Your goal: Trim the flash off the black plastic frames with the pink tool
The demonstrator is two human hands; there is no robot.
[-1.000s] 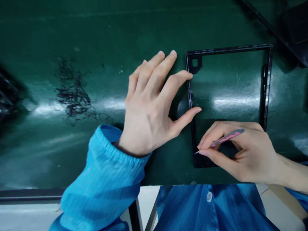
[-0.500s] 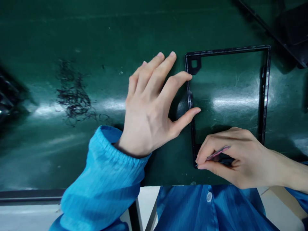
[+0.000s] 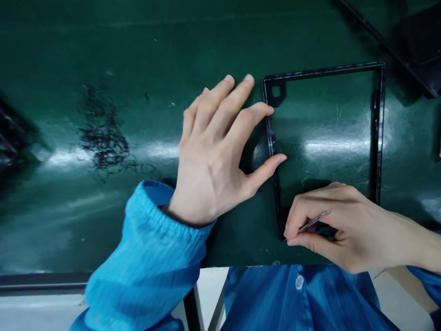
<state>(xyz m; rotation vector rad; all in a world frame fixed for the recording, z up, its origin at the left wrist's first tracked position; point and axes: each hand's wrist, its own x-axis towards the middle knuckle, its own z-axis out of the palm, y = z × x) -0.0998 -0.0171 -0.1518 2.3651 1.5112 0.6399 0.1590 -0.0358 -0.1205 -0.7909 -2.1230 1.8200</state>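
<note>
A thin black rectangular frame (image 3: 324,72) lies on the green table, with a tab pierced by a square hole in its upper left corner. My left hand (image 3: 215,156) is spread palm down beside it; the index fingertip and thumb reach over its left bar. My right hand (image 3: 330,225) pinches a slim pink-and-dark tool (image 3: 314,221) between thumb and fingers, its tip at the frame's lower left corner. The fingers hide most of that tool, so its exact kind cannot be made out. My right hand also covers much of the frame's bottom bar.
Left of my left hand, a tangle of thin black curly strips (image 3: 105,138) lies on the green table (image 3: 144,50). Dark parts (image 3: 418,41) sit at the upper right, and a black object (image 3: 14,135) stands at the left edge. The table's front edge runs below my hands.
My right hand and the tool have shifted slightly right and down along the lower left corner. The frame's upper edge has moved a little up and left. My left hand is almost still.
</note>
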